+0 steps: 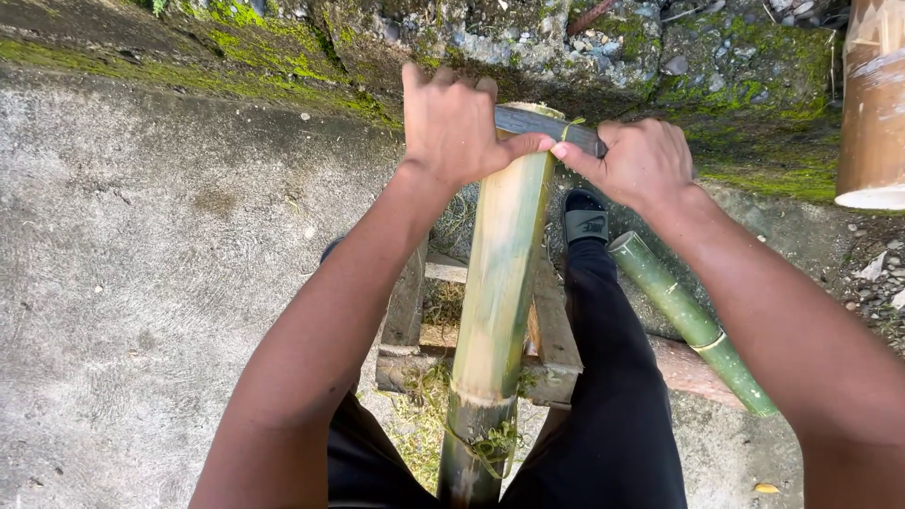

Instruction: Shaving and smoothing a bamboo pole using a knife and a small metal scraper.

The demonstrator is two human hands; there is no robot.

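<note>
On the far left, a grey concrete floor [141, 283] is lying flat, with green moss [255, 52] growing along its top edge. Next, the left hand [452, 123] is closing tight around one end of a dark metal blade [537, 123]. The blade is lying across the top end of a big bamboo pole [500, 283]. This pole is standing up, leaning a little, between the person's legs, and it is yellow-green with a dark green bottom part. Behind the pole, a small wooden frame [556, 349] is sitting on the floor. The right hand [641, 160] is gripping the other end of the blade, just beside the pole's top. A black shoe [584, 217] is showing under that hand. A thin green bamboo piece [688, 320] is lying slanted to the right of the leg. At the far right edge, a thick tan bamboo trunk [872, 113] is standing up.
</note>
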